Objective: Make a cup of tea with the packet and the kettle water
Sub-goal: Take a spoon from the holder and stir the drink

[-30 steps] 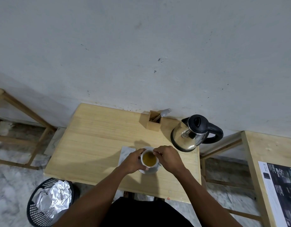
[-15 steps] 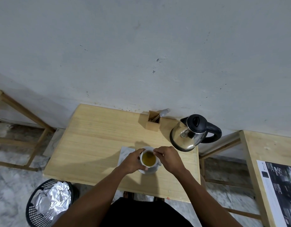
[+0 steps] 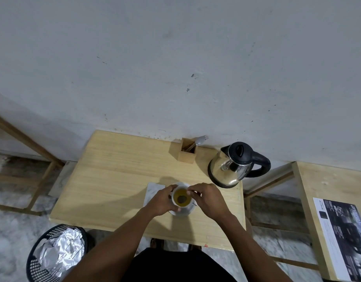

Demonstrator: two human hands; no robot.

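White cup (image 3: 182, 198) sits on a saucer (image 3: 182, 213) near the front edge of the wooden table (image 3: 114, 180), right in front of the person, close enough that both hands work over it without reaching. Cup holds yellow-green liquid with a dark blob in the middle, probably the tea bag steeping. Left hand (image 3: 162, 200) wraps the left side of the cup, fingers curled against its wall, likely to steady it so it doesn't slide on the saucer. Right hand (image 3: 208, 200) is at the right rim, thumb and forefinger pressed together in a pinch over the edge; probably on the bag's string or tag, but too small to tell what, if anything, is between them. A white napkin or paper (image 3: 154, 192) lies flat under the left hand's side, touching the saucer, maybe the opened packet, unclear. Kettle (image 3: 233, 165) is upright at the back right of the table, lid closed, well apart from the cup, so pouring looks done. Wooden holder (image 3: 187, 154) with a fork stands at the wall. Task reads nearly done: steeping or dunking stage.
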